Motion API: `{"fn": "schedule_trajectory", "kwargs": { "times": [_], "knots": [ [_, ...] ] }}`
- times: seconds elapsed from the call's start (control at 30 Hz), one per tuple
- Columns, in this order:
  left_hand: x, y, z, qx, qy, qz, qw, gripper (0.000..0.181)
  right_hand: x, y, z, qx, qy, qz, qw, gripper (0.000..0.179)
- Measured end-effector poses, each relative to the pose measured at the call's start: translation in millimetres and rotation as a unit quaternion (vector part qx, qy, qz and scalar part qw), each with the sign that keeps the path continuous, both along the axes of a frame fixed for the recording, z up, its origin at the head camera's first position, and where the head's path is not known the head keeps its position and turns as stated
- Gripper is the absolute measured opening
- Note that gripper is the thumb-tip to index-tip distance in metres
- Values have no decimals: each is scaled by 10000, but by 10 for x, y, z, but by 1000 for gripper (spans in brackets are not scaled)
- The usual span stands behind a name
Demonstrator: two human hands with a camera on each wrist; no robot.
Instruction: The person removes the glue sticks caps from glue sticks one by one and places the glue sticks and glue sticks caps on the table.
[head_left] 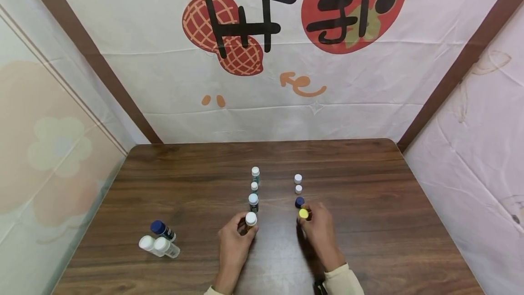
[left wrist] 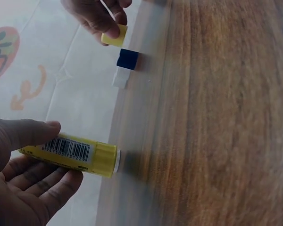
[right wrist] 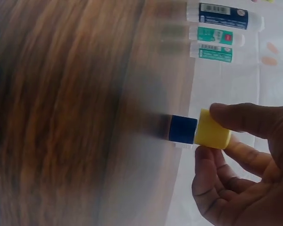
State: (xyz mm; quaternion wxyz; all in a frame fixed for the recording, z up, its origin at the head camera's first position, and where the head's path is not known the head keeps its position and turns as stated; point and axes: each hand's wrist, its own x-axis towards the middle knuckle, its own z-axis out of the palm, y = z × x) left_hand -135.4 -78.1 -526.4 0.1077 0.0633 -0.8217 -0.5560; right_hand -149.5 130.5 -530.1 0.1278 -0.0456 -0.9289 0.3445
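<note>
My left hand [head_left: 234,244] holds a yellow glue stick [left wrist: 70,151] upright between thumb and fingers. Its top [head_left: 251,218] looks white from above, and a barcode shows on its side in the left wrist view. A yellow cap [right wrist: 212,129] is pinched by my right hand [head_left: 322,230], close beside a dark blue cap [right wrist: 183,129]. Beyond the blue cap, two small white caps [head_left: 298,179] continue the line. Ahead of my left hand stand a navy-labelled glue stick [right wrist: 224,16] and two green-labelled glue sticks [right wrist: 215,35], forming a row.
At the left of the wooden table [head_left: 196,163] is a cluster: a glue stick with a blue cap [head_left: 160,228] and two white-topped sticks [head_left: 167,246]. A printed white cloth [head_left: 163,81] hangs behind the table's far edge, with more cloth at both sides.
</note>
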Motion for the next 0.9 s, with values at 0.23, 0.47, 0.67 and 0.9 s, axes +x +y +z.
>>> {"fn": "schedule_trajectory", "kwargs": {
  "times": [0.23,0.47,0.67,0.9],
  "knots": [
    [-19,22,-31,-50,-52,-17,10000,30,-19,-11,-74,389,1,143,9991,22],
    [-37,39,-38,-250,72,-22,9997,31,-62,-31,-106,503,-130,156,9985,20],
    [-70,57,-68,-404,28,126,9991,31,-126,-15,-73,474,-243,295,9981,18],
    [-68,60,-97,-444,172,104,9988,31,-168,-4,-36,552,-540,366,9963,18]
  ]
}}
